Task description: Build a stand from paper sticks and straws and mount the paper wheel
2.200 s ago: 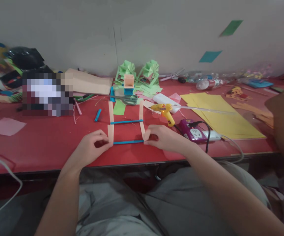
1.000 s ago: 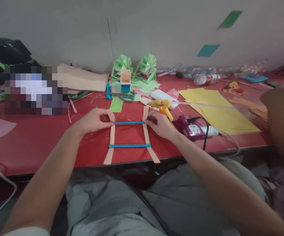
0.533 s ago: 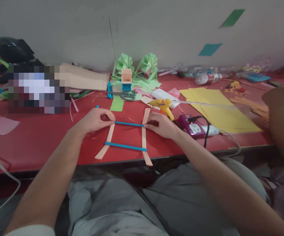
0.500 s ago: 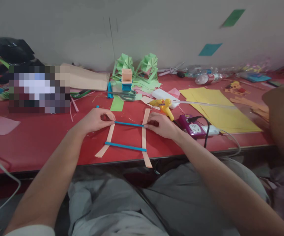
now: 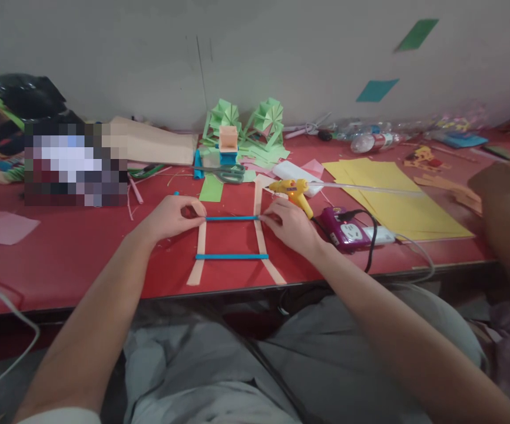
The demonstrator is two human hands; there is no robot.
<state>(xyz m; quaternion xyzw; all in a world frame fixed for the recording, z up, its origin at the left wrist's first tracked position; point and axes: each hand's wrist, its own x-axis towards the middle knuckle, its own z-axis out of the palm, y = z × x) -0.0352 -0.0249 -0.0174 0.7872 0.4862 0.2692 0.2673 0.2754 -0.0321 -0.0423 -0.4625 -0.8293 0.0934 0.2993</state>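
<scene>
A small frame made of two peach paper strips (image 5: 201, 238) and two blue paper sticks (image 5: 232, 257) lies on the red table. My left hand (image 5: 175, 218) pinches the left end of the far blue stick (image 5: 232, 218) where it crosses the left strip. At the other end, the fingertips of my right hand (image 5: 288, 224) are closed on the same stick over the right peach strip (image 5: 261, 242). Both strips splay outward toward the table's front edge. Just beyond my right hand rests a yellow glue gun (image 5: 297, 191) with a clear glue stick in it.
A purple power socket (image 5: 347, 229) with a plugged black cord sits right of my hand. Yellow sheets (image 5: 396, 197), scissors (image 5: 231, 172), green folded-paper pieces (image 5: 268, 118) and plastic bottles (image 5: 370, 141) lie farther back. Another person's arm (image 5: 502, 206) is at the right.
The paper frame has turned slightly, its near end swinging to the right, so the blue sticks now lie nearly level. Both hands keep their pinch. The other person's hand at right has shifted.
</scene>
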